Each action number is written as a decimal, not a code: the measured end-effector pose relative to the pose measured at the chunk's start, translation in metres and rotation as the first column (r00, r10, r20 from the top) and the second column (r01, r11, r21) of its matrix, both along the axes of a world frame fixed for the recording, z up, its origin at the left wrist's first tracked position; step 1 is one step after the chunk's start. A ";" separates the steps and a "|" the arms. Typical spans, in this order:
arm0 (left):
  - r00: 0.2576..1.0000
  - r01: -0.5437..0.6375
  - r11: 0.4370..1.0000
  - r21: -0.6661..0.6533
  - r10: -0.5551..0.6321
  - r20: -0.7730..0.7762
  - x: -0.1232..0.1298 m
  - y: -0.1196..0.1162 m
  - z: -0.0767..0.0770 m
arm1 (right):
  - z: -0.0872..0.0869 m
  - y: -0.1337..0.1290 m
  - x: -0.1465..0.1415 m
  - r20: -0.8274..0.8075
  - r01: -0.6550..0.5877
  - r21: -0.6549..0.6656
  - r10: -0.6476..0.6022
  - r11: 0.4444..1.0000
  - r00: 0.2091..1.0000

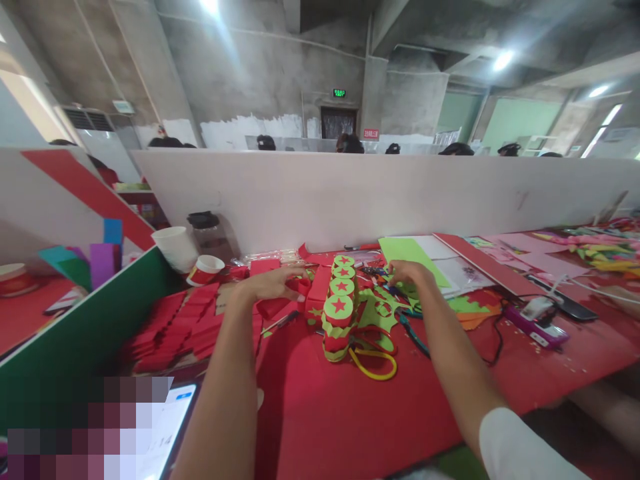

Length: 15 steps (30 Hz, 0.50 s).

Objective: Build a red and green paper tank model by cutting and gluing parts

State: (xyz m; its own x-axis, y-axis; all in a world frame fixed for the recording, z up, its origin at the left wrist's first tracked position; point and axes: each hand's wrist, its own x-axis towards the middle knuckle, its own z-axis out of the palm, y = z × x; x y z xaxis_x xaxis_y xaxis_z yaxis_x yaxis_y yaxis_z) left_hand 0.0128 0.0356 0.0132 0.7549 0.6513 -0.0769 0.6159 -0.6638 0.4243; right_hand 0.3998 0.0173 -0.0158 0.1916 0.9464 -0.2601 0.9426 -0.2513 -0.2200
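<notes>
In the head view my left hand (pixel 274 284) curves its fingers and thumb around a looped red paper strip (pixel 299 287). My right hand (pixel 411 272) reaches over a clutter of small tools. Its fingers are bent downward and drawn together, and what lies at their tips is too small to make out. Between both hands stands a row of joined red and yellow-green paper rolls (pixel 340 305), their round tops marked with red stars. Scissors with a yellow and red handle (pixel 375 363) lie against its near right side. Teal-handled pliers (pixel 414 333) rest beneath my right forearm.
Stacks of red paper pieces (pixel 173 327) lie left of my left arm, beside a green divider (pixel 90 327). Paper cups (pixel 175 247) and a dark-lidded bottle (pixel 207 233) stand behind. Green scraps (pixel 383 310), a purple power strip (pixel 537 327) and a phone (pixel 175 427) are around.
</notes>
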 end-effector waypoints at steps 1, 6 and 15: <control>1.000 -0.004 1.000 0.000 0.004 -0.004 0.000 0.000 0.000 | -0.002 0.002 -0.002 0.002 -0.002 0.010 0.002 1.000 1.000; 1.000 -0.008 1.000 0.014 0.008 -0.001 -0.001 -0.001 0.000 | -0.006 0.007 -0.004 0.034 0.013 0.041 -0.014 0.999 0.999; 1.000 0.003 1.000 -0.002 -0.003 -0.004 0.002 -0.004 0.005 | -0.004 0.006 0.017 0.079 0.080 0.072 -0.085 0.994 0.993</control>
